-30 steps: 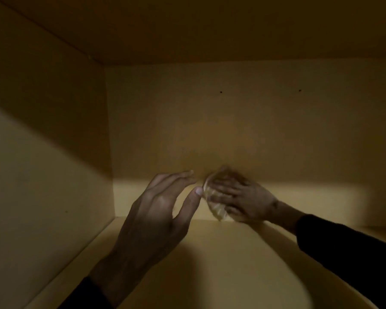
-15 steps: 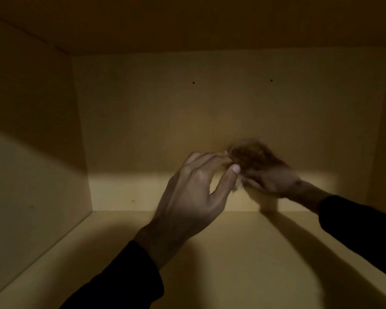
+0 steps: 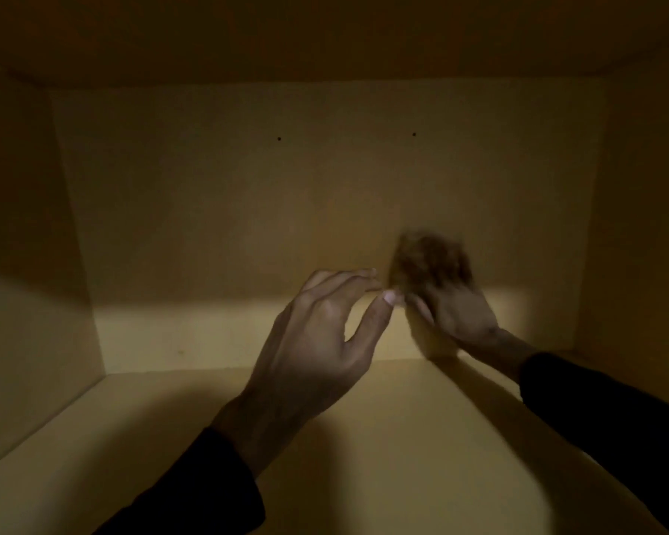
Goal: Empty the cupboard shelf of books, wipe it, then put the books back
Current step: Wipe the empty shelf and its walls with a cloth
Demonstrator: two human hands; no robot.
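Head view: over the cupboard shelf, the left hand hangs with fingers loosely spread, holding nothing. Just right of it, the blurred right hand presses a crumpled cloth against the back wall; its grip is unclear.

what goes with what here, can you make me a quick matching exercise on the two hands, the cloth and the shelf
Column 1:
1. left hand
2. right hand
3. cloth
4. shelf floor

Column 2:
a. bare, no books on it
b. pressed against the back wall, blurred
c. raised, fingers relaxed, holding nothing
d. presses the cloth on the wall

Pairs: 1-c, 2-d, 3-b, 4-a
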